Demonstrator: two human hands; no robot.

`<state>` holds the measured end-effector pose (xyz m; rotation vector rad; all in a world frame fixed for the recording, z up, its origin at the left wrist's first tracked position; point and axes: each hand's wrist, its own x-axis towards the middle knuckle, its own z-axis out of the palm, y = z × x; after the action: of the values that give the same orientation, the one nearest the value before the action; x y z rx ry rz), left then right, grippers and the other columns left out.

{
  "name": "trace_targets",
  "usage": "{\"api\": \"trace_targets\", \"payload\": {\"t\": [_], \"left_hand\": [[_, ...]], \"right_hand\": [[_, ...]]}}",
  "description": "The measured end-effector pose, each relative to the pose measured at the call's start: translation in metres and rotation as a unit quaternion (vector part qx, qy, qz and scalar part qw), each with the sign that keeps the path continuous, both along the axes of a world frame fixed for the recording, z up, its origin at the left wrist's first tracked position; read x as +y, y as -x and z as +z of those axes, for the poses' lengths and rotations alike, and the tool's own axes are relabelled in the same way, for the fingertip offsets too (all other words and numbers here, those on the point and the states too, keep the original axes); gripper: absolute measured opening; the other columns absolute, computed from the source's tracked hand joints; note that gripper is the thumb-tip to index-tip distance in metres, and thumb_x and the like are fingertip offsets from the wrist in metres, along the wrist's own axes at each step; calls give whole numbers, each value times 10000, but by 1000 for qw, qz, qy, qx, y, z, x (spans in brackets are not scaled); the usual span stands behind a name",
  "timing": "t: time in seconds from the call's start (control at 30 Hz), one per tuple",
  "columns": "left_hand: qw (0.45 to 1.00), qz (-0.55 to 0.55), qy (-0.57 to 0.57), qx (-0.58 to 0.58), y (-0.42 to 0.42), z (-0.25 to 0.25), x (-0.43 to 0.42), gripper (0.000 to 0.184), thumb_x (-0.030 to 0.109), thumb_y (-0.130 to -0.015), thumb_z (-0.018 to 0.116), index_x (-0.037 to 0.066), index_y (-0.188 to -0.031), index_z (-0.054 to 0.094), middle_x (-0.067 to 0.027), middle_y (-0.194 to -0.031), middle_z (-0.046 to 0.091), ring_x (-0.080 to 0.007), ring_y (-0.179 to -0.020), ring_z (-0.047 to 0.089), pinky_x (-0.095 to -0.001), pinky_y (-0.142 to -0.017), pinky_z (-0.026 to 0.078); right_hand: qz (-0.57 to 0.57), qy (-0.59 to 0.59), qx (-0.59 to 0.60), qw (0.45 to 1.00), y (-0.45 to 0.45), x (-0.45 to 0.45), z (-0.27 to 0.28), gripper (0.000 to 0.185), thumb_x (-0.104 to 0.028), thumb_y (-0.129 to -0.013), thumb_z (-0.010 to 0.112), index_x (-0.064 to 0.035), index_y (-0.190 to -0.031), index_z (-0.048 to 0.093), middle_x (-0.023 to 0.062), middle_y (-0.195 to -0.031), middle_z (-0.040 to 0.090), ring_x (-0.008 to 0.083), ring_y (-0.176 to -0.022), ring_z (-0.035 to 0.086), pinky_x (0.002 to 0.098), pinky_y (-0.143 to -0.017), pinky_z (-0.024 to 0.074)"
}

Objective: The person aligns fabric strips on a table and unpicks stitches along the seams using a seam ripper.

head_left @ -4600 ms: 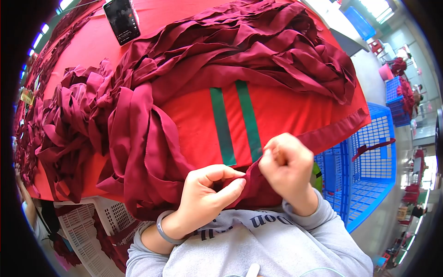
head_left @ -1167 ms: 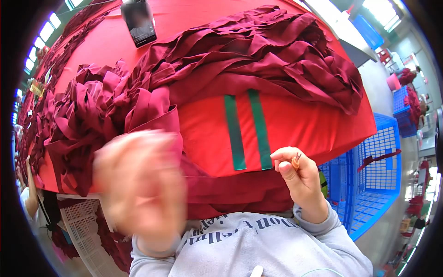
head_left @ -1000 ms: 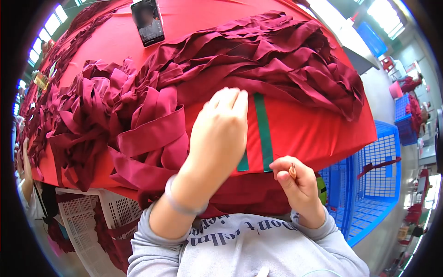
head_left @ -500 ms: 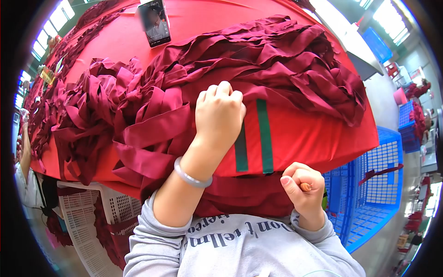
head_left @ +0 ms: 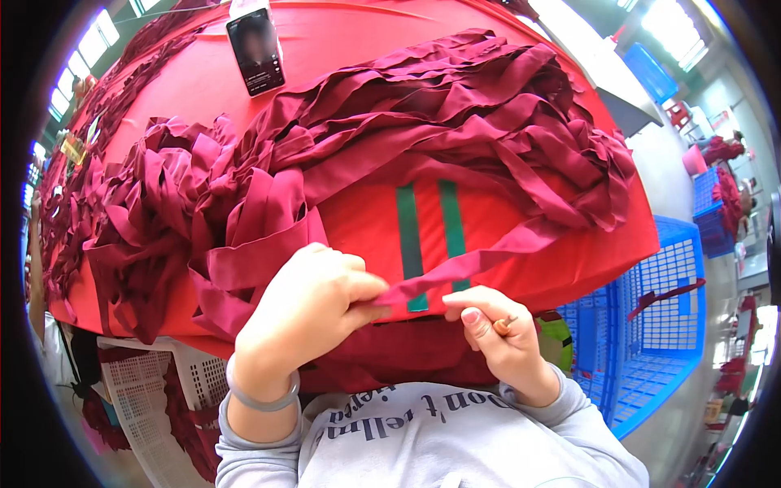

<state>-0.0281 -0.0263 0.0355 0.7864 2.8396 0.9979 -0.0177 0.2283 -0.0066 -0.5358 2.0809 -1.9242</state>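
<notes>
My left hand (head_left: 313,305) pinches the end of a dark red fabric strip (head_left: 480,259), which runs up and right to a long heap of dark red strips (head_left: 423,106). To its right, my right hand (head_left: 500,337) is closed around a small orange-brown tool (head_left: 506,324), mostly hidden in the fingers. The strip crosses over two green bands (head_left: 411,236) lying on the red cloth. Below my hands, more dark red fabric (head_left: 407,354) hangs along the table edge, against my body.
A phone (head_left: 255,53) stands at the back of the red-covered table (head_left: 179,85). Another pile of strips (head_left: 163,195) lies left. Blue baskets (head_left: 659,325) stand at the right, white baskets (head_left: 150,407) below left. A green object (head_left: 556,337) is near my right hand.
My left hand came back from the heap toward my body, drawing out a strip that now spans the green bands. My right hand moved slightly left, its fingers still around the tool.
</notes>
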Motion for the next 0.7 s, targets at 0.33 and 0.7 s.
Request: {"api": "trace_targets", "payload": {"t": [0.33,0.7], "left_hand": [[997,5,-66,46,-7,9,-2,121,66,-673,787,44,-762,708,-46,-645,636,-218,-601,584,-330,-633,453],[899,280,-322,100,-5,-10,-8,80,-42,-814,732,-26,-892,723,-79,-802,722,-109,-724,671,-247,-655,530]], "right_hand": [[34,-212,300,930,14,-14,4,412,-17,-843,648,13,-1250,595,166,-1084,647,254,-697,660,348,-593,534],[619,-145,-33,771,46,108,55,284,-353,-914,655,-92,-1020,696,137,-781,687,316,-639,651,402,-574,515]]}}
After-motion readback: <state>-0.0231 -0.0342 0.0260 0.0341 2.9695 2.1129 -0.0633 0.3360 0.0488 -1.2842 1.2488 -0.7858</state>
